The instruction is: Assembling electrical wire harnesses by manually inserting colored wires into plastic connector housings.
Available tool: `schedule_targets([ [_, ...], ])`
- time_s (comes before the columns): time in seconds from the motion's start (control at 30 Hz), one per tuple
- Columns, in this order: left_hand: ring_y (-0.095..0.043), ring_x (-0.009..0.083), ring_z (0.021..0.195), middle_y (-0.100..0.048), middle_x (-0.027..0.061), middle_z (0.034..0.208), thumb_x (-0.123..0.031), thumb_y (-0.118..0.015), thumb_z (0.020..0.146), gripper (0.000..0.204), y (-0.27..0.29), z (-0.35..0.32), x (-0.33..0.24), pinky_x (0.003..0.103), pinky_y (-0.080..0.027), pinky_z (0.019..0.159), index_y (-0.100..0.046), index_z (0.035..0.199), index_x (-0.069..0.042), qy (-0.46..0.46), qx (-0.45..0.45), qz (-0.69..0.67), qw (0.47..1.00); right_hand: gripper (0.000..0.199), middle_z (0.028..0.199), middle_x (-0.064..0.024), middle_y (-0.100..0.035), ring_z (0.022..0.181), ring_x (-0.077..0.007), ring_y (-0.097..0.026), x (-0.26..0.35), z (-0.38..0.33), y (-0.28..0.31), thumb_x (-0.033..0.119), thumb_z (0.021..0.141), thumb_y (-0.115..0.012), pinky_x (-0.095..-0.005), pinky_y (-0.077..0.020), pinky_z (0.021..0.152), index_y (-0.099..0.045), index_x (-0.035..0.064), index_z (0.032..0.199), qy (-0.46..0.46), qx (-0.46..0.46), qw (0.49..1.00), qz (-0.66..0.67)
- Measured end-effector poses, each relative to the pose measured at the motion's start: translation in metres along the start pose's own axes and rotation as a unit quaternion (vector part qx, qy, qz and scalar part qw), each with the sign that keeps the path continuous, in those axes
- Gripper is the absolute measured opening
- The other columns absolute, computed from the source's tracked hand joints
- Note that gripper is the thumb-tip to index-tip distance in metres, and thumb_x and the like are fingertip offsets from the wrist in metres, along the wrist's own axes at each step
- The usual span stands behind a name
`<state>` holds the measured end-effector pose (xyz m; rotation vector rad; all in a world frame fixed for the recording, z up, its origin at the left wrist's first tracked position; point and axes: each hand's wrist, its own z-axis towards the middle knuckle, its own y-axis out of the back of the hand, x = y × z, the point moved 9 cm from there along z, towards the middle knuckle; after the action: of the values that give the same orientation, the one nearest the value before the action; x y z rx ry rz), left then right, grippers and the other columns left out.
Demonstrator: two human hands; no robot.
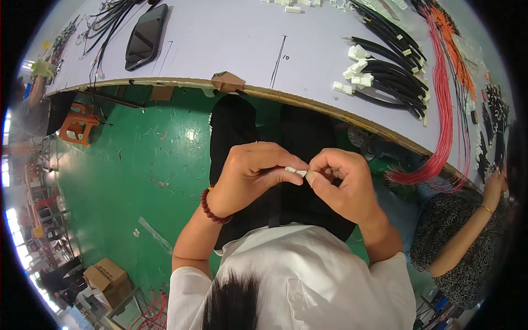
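A small white piece [295, 171] is held at centre.
The left hand [246, 169] pinches it from nine o'clock, the right hand [350, 181] pinches its three o'clock end; the table [220, 44] is at twelve o'clock.

Worktop [220, 47]: pale, flat surface; near edge worn, brown material exposed along it (a torn brown patch [228, 82] sits at mid-edge). Drawn lines mark the surface, one dark at centre, one blue at left. Left: one black phone [146, 37], face up, with black cables [113, 15] farther left, some trailing over the near edge. Far centre: loose white connectors [292, 9]. Right: stacked black sleeved cables [393, 82] with white ends. Farther right: red wires [441, 93], overhanging the near edge, beside orange wires [452, 41].

Floor [143, 192]: green, littered with scraps; clear plastic strip [155, 235] and orange stool [78, 125] at left.
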<state>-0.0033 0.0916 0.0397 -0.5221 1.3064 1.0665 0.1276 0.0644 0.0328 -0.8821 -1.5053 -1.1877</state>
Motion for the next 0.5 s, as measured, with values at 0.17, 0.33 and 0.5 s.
schedule_targets([
  [0.17, -0.065, 0.0154, 0.07, -0.069, 0.0079, 0.079, -0.005, -0.078, 0.071, 0.017, -0.003, -0.001, 0.0, 0.025, -0.05, 0.063, -0.072, 0.087, -0.003, -0.004, -0.005, 0.022, 1.0, 0.007, 0.063, -0.0025, -0.054, 0.054, -0.0077, -0.048, -0.007, 0.001, 0.001, 0.003, 0.081, -0.065, -0.0237, -0.0369, 0.049, -0.06, -0.0001, 0.078, -0.032, -0.017, 0.999, 0.04],
  [0.33, -0.065, 0.0147, 0.073, -0.07, 0.0096, 0.083, 0.0, -0.076, 0.074, 0.015, 0.0, -0.003, 0.014, 0.024, -0.051, 0.065, -0.071, 0.088, 0.0, 0.049, -0.035, -0.049, 0.997, 0.008, 0.075, -0.0014, -0.056, 0.063, -0.0045, -0.05, 0.0, 0.006, 0.003, 0.004, 0.084, -0.065, -0.0203, -0.0413, 0.056, -0.06, -0.0025, 0.083, -0.037, 0.011, 0.999, 0.034],
  [0.5, -0.066, 0.0149, 0.077, -0.07, 0.0111, 0.088, 0.004, -0.073, 0.076, 0.014, 0.005, -0.009, 0.024, 0.023, -0.051, 0.068, -0.07, 0.09, 0.003, 0.084, -0.071, -0.142, 0.984, 0.007, 0.08, -0.0042, -0.058, 0.068, -0.0075, -0.053, 0.013, 0.011, 0.005, 0.004, 0.083, -0.066, -0.0213, -0.0428, 0.059, -0.063, -0.001, 0.088, -0.007, 0.028, 0.999, -0.034],
])
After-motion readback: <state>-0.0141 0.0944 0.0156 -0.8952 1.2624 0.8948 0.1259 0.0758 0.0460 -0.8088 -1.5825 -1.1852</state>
